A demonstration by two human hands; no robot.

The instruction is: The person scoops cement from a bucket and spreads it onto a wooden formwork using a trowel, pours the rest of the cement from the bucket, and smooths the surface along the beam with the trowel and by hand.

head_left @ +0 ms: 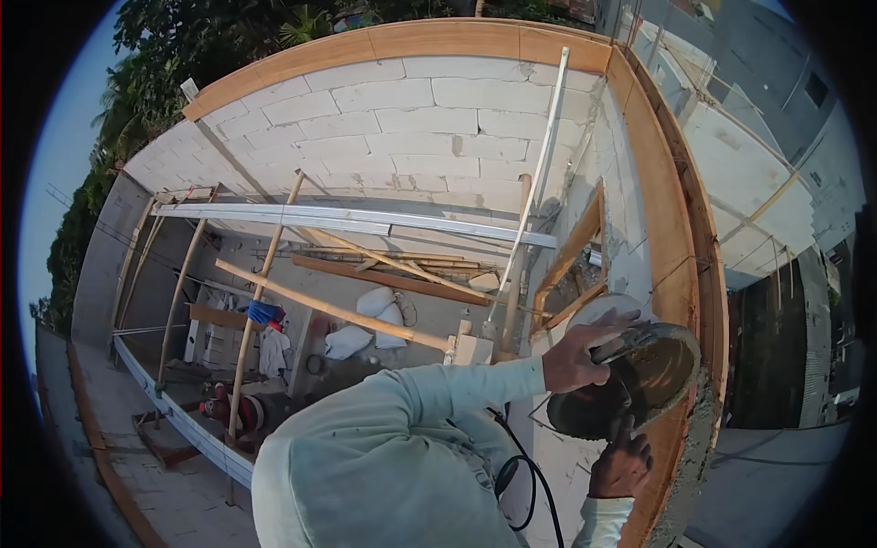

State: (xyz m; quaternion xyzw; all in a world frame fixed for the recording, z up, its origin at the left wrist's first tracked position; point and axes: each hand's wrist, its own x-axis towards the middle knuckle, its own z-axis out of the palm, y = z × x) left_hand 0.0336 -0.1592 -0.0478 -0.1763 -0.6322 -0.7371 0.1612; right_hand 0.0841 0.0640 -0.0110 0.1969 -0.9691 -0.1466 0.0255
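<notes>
A mortar-smeared bucket (678, 373) is tilted on its side over the top of the wall, its round mouth facing me. My left hand (585, 354) is closed on the bucket's upper left edge, with the thumb toward the opening. Just below the mouth, my right hand (623, 464) has its fingers curled, one stretched up to a thin dark piece in front of the bucket. What that piece is, I cannot make out. Wet grey mortar (696, 466) lies along the wall top, beside the wooden form board (674, 447).
Orange-brown form boards (438, 38) run along the far block wall (411, 119). Below left, metal channels (356, 219) and bamboo poles (333, 306) cross the room. White sacks (349, 342) lie on its floor. A black cable (516, 461) hangs near my body.
</notes>
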